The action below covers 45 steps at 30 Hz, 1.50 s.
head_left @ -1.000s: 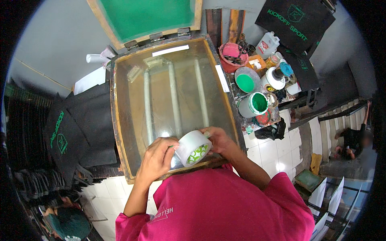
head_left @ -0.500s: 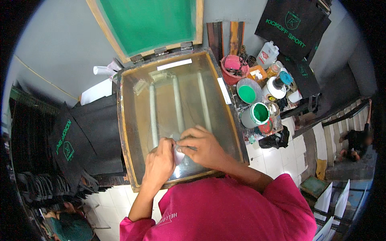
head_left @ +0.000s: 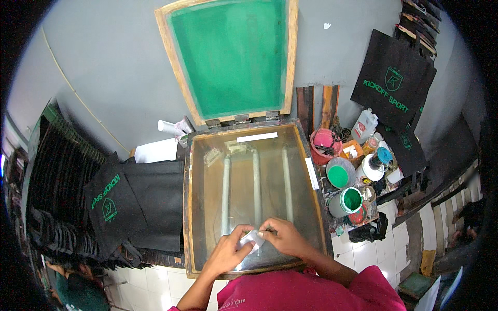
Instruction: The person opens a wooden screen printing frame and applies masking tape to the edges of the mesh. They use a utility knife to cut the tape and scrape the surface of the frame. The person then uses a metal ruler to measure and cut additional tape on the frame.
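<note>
Tape strip [head_left: 250,239] pinched between left hand [head_left: 226,252] and right hand [head_left: 282,237] fingertips, on glass table [head_left: 207,207]

Soft, even daylight fills the scene, with faint shadows. The glass top [head_left: 254,192] carries a pale, hazy sheen. Fisheye distortion bends straight edges toward the rim, where a black vignette closes in. The center is sharp; the margins blur and darken.

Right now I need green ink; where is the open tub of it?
In the head view, the open green ink tub stands right of the glass-topped table, among paint pots, just beyond the right hand.
</note>
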Tool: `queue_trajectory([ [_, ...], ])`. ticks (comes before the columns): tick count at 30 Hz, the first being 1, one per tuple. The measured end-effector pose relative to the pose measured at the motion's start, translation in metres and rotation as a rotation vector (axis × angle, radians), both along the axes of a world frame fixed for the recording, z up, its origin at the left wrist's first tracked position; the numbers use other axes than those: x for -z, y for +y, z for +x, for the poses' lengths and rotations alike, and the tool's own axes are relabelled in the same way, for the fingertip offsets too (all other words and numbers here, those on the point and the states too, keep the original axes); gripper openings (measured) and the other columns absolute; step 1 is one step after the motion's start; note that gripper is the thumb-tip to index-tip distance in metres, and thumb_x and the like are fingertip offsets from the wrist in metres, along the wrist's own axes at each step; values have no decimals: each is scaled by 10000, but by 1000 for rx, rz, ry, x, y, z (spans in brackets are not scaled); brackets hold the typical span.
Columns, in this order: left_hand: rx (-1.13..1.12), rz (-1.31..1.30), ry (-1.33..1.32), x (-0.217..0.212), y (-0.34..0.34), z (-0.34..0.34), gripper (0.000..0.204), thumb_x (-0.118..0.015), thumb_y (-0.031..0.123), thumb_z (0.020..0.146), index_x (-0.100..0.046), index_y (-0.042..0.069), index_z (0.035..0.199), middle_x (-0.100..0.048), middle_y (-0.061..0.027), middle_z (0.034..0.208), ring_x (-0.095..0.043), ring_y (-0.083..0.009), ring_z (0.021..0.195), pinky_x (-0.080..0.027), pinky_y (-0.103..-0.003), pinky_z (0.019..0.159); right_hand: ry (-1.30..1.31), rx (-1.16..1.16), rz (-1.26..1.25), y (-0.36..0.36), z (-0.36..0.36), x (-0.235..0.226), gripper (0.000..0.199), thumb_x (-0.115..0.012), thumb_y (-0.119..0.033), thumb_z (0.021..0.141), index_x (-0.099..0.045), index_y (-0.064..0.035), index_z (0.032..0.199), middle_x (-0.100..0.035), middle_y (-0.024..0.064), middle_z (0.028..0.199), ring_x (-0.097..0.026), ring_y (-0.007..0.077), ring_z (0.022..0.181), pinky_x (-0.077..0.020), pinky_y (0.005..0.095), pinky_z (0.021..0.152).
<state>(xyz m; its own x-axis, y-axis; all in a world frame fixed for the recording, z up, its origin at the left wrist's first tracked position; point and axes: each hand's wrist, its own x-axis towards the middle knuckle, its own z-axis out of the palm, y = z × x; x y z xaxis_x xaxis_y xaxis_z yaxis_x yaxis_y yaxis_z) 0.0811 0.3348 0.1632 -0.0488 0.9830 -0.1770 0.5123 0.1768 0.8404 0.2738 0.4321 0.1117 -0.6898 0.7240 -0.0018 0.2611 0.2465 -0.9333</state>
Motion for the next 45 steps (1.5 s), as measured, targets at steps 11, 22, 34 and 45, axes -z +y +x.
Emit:
queue_trajectory([
  [11, 110, -122, 520, 3, 71, -10, 367, -631, 330, 916, -690, 52, 1149, -699, -321, 903, -687, -493, 911, -541, -548, 865, -54, 77, -446, 93, -4, 54, 130, -733, -165, 905, -705, -38, 890, -642, 22, 687, -571, 106, 589, -454, 302, 522],
  [22, 210, -257, 262, 4, 72, 6, 513, -687, 314, 860, -664, -7, 1259, -701, -329, 984, -705, -455, 961, -529, -462, 875, -94, 21, -552, 81, 38, 52, 179, -755, -167, 870, -691, 0, 879, -634, 30, 719, -576, 121, 594, -456, 296, 528],
  [34, 266, -300, 220, 27, 33, 82, 450, -654, 322, 904, -677, -30, 1182, -694, -331, 961, -675, -498, 961, -521, -504, 874, -394, 139, -329, 6, 113, 41, 267, -748, -241, 794, -746, 13, 876, -726, 153, 793, -694, 245, 736, -534, 387, 716],
  [45, 273, -392, 313, 16, 27, 136, 394, -619, 310, 949, -665, -20, 1159, -679, -355, 929, -653, -531, 969, -504, -557, 881, -418, 199, -107, -17, 146, 55, 248, -731, -210, 837, -727, 32, 896, -704, 155, 760, -683, 211, 684, -545, 391, 693],
])
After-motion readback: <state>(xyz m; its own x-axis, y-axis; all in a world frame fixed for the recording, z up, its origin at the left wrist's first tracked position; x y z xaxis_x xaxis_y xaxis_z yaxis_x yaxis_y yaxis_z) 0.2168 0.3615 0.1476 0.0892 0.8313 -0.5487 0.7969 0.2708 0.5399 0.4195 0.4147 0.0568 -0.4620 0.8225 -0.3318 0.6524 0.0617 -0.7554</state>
